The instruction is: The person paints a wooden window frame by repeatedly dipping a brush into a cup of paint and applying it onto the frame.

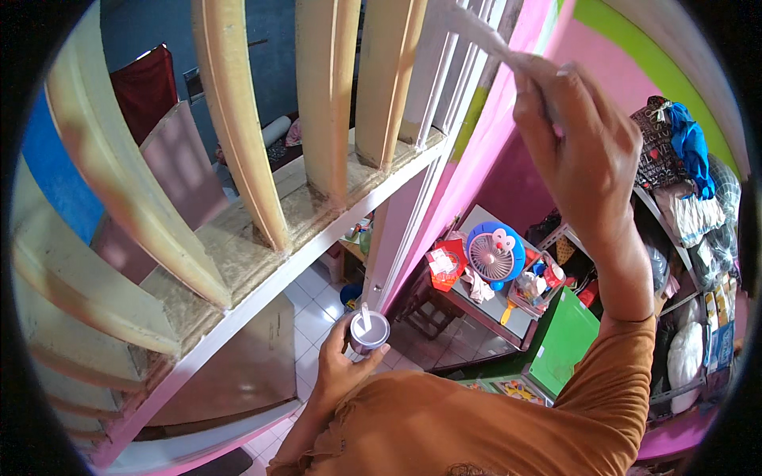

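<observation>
My right hand (578, 135) is raised at the upper right, its fingers closed round a pale paintbrush (486, 36), partly blurred. The brush's tip reaches the white door frame (432, 87) beside the slats; whether it touches cannot be told. Lower down, my left hand (340, 361) is wrapped round a small paint can (370, 343), held upright with its open top facing up. Pale greyish paint shows inside it. A white stick (366, 317) leans out over the can's far rim.
Cream vertical slats (238, 119) stand on a dusty ledge (309, 202) to the left. Below right, a table (508, 321) holds a blue fan (494, 252) and clutter, beside a green cabinet (563, 341). Shelves with bags (683, 214) line the right. White floor tiles (311, 317) lie below.
</observation>
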A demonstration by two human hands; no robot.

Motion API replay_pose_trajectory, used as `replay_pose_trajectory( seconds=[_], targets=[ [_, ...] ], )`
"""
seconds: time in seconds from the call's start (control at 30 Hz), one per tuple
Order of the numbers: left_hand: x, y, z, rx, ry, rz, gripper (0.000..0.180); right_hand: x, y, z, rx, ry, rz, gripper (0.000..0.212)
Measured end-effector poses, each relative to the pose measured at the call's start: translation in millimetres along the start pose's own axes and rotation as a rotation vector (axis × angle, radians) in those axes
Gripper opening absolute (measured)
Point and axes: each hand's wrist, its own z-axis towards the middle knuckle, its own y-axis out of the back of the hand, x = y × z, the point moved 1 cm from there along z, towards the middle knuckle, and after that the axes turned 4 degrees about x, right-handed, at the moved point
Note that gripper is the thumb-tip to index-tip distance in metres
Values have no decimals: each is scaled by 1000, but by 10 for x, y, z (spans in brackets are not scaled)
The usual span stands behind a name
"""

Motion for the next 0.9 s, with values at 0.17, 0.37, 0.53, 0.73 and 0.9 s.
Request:
replay_pose_trajectory(
  seconds=[0.17, 0.37, 0.53, 0.73, 0.9],
  targets=[
    [-22, 34, -17, 19, -11, 52, 60, 223, -90, -168, 117, 75, 103, 19],
    [-22, 38, -30, 37, 54, 1, 64, -194, -4, 238, -14, 0, -91, 16],
    [-18, 25, -52, 32, 65, -37, 65, -321, 148, 390, -124, -23, -189, 13],
    [8, 72, -65, 19, 14, 23, 65, 14, -101, 201, 150, 13, 106, 18],
    [68, 85, -83, 2, 20, -6, 65, -424, 61, 652, -57, -82, -86, 13]
  ],
)
